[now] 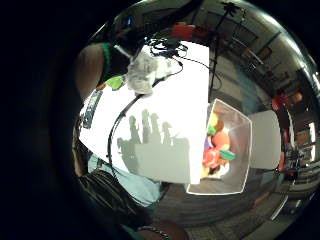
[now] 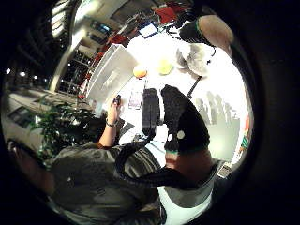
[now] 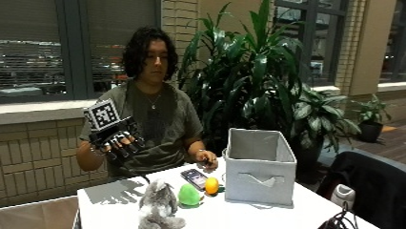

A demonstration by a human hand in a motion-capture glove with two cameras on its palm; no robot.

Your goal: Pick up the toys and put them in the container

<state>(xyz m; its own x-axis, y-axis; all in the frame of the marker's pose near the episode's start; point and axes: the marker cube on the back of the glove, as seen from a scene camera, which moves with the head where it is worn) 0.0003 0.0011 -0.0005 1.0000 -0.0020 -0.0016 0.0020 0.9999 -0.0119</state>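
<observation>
Grey plush rabbit [image 3: 157,206], no legible writing, before grey container [image 3: 260,167].

Grey cloth container [image 3: 260,167], fuzzy plush bunny [image 3: 157,205], glossy egg toys [image 3: 189,194].

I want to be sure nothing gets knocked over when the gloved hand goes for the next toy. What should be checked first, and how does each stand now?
1. Right hand free: ok, raised, fingers spread, holding nothing.
2. Toys left on table: ok, grey plush, green egg, orange egg.
3. Container open: ok, toys already inside.
4. Phone near the eggs: not ok.
5. Bare hand clear of the toys: ok.
</observation>
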